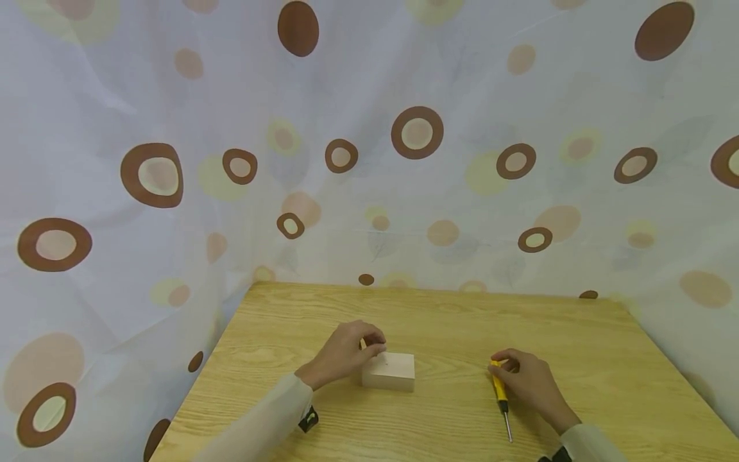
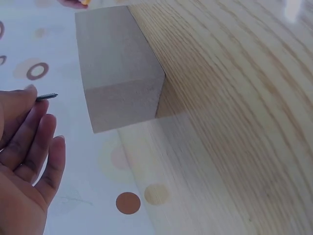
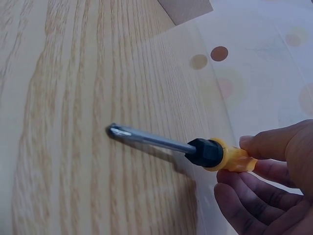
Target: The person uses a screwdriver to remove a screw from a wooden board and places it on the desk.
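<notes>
Between the thumb and fingertips of my left hand (image 1: 346,350) is a screw (image 2: 47,97), its dark, pointed metal end sticking out. That hand is over the left end of a pale wooden block (image 1: 389,380), which lies flat on the table; a small dark mark shows on its top. My right hand (image 1: 525,380) grips a screwdriver (image 1: 500,390) by the end of its yellow handle. The black collar and steel shank (image 3: 151,141) point toward the near edge, the tip close to the tabletop. Fingers hide part of the screw.
The light wood-grain table (image 1: 450,321) extends around both hands, with a gap of bare wood between block and screwdriver. A pale curtain (image 1: 358,83) with brown and yellow circles hangs behind the table and along its sides.
</notes>
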A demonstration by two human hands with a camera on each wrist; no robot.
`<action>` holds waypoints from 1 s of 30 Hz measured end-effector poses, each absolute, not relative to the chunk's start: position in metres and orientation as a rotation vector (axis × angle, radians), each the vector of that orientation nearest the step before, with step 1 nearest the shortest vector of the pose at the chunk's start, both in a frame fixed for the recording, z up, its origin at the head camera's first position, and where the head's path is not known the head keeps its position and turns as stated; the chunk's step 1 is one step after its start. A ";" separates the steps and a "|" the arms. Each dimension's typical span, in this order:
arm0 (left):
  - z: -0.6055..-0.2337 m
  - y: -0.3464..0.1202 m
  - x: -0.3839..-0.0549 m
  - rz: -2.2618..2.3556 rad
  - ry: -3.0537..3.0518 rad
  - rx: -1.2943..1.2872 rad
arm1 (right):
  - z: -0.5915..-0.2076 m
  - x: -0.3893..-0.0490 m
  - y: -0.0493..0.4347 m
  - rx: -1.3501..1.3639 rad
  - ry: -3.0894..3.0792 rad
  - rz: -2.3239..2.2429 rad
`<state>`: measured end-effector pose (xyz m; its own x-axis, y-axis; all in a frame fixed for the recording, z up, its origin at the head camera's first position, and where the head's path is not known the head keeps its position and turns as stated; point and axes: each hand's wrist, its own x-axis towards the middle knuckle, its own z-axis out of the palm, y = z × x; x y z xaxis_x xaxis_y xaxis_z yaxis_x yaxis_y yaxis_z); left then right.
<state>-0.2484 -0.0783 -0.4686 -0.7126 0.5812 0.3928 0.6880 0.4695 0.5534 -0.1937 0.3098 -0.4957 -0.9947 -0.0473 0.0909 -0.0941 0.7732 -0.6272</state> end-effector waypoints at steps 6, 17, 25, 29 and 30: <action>-0.468 -0.094 -0.244 -1.087 -2.539 -1.065 | -0.497 -0.192 0.312 0.113 -2.891 1.038; -0.474 -0.126 -0.239 -1.061 -2.562 -0.962 | -0.491 -0.188 0.310 0.080 -2.894 1.091; -0.482 -0.144 -0.236 -1.069 -2.568 -0.912 | -0.493 -0.186 0.311 0.065 -2.887 1.115; -0.483 -0.150 -0.234 -1.075 -2.582 -0.883 | -0.496 -0.186 0.312 0.073 -2.883 1.104; -0.483 -0.152 -0.234 -1.070 -2.583 -0.881 | -0.496 -0.187 0.313 0.079 -2.882 1.101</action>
<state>-0.2337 -0.1518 -0.4833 -0.7994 0.4472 0.4012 0.5999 0.5577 0.5737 -0.1867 0.3127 -0.4962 -0.9972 -0.0276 0.0702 -0.0674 0.7445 -0.6642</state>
